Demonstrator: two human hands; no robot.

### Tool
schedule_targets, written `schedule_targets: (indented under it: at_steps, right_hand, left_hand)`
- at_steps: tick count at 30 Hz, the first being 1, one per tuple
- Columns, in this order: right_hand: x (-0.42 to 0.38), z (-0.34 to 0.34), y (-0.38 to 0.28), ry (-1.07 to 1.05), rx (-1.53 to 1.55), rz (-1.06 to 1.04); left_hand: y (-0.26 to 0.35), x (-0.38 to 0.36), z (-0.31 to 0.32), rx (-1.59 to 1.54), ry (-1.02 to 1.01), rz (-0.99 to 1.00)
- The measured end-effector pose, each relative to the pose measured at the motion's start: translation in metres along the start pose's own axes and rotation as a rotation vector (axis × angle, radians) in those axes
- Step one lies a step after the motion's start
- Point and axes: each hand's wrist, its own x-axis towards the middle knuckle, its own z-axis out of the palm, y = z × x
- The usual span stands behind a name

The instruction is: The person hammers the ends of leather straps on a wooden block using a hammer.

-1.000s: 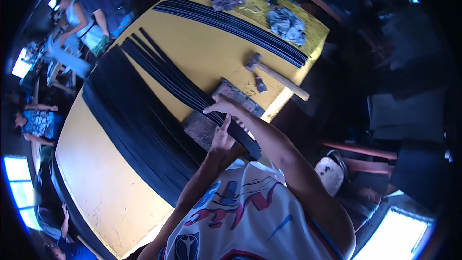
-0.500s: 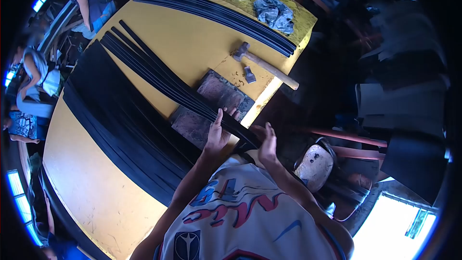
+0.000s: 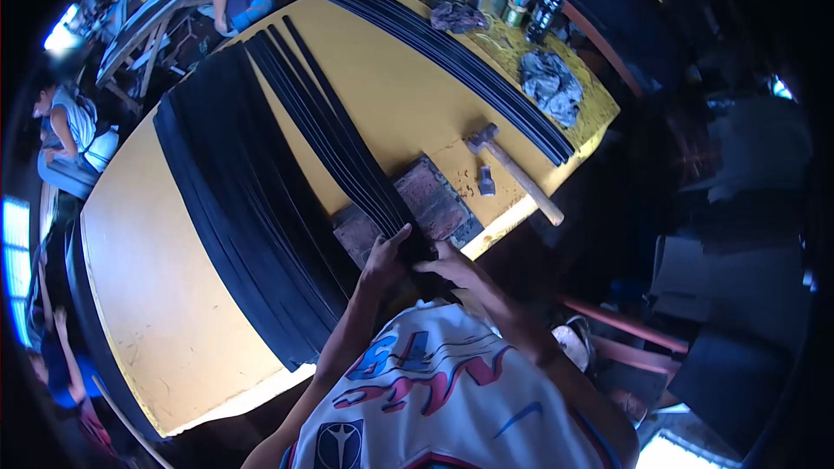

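A bundle of long black strips runs from the far side of the yellow table toward me, its strips fanned slightly apart at the far end. My left hand is closed around the near end of the bundle, thumb on top. Close beside it, my right hand grips the same end from the right, its fingertips partly hidden by the dark strips. Beneath the bundle, at the table's edge, lies a dark reddish flat slab.
Wide black sheets or strips cover the table on the left. More black strips lie at the far right. A hammer, a loose metal head and a crumpled cloth rest on the right. Other people stand beyond.
My right hand has moved in from beside the strips' end and closed on it, near my left hand. The camera view has shifted, so the table appears turned and lower right.
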Motion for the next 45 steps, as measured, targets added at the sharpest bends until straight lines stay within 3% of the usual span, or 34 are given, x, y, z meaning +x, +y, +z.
schedule_targets:
  at_steps: [1,4,6,9,12,18,20,22,27,29,30,32,35,36,38,39,42,45]
  right_hand:
    - [0.020,0.004,0.024,0.030,0.056,-0.124]
    - [0.037,-0.006,-0.026,-0.064,0.026,0.036]
    - [0.080,-0.008,-0.015,-0.169,0.227,-0.009]
    - [0.123,-0.017,-0.021,-0.237,0.206,-0.017]
    - [0.137,-0.027,-0.041,-0.374,-0.008,0.149]
    - [0.180,-0.023,-0.036,-0.336,0.021,0.040]
    - [0.181,-0.029,-0.042,-0.359,-0.022,0.068]
    - [0.184,-0.036,-0.043,-0.290,-0.201,-0.041]
    - [0.195,-0.030,-0.031,-0.294,-0.132,0.050]
    - [0.181,-0.020,-0.053,-0.022,-0.083,0.105]
    - [0.191,-0.016,-0.047,-0.025,-0.088,0.101]
    - [0.211,-0.009,-0.029,-0.189,0.056,-0.117]
    - [0.189,-0.020,-0.057,-0.383,0.158,-0.141]
    - [0.190,-0.022,-0.056,-0.386,0.153,-0.135]
    - [0.204,-0.031,-0.046,-0.182,-0.307,-0.029]
    - [0.224,-0.035,-0.023,-0.247,-0.255,-0.095]
    - [0.216,-0.038,-0.045,-0.264,-0.354,-0.118]
    - [0.204,-0.037,-0.072,-0.279,-0.272,-0.094]
  left_hand:
    - [0.010,-0.004,0.005,0.066,0.024,0.028]
    - [0.025,0.032,-0.015,0.053,0.071,0.062]
    - [0.037,0.054,-0.030,-0.069,0.050,0.042]
    - [0.044,0.069,-0.039,-0.177,0.167,0.130]
    - [0.048,0.072,-0.047,-0.103,0.240,0.161]
    - [0.074,0.093,-0.052,0.089,0.300,0.189]
    - [0.080,0.090,-0.050,0.133,0.339,0.159]
    - [0.084,0.089,-0.054,0.200,0.388,0.088]
    - [0.082,0.091,-0.065,0.081,0.280,0.153]
    - [0.079,0.091,-0.069,-0.012,0.235,0.195]
    - [0.081,0.092,-0.071,-0.016,0.235,0.201]
    - [0.081,0.092,-0.082,-0.057,0.243,0.145]
    - [0.079,0.082,-0.079,-0.078,0.292,0.159]
    - [0.078,0.079,-0.080,-0.087,0.294,0.158]
    - [0.077,0.080,-0.087,-0.071,0.226,0.085]
    - [0.080,0.081,-0.084,-0.078,0.224,0.088]
    - [0.098,0.093,-0.078,0.108,0.345,0.058]
    - [0.117,0.096,-0.079,0.314,0.527,-0.092]
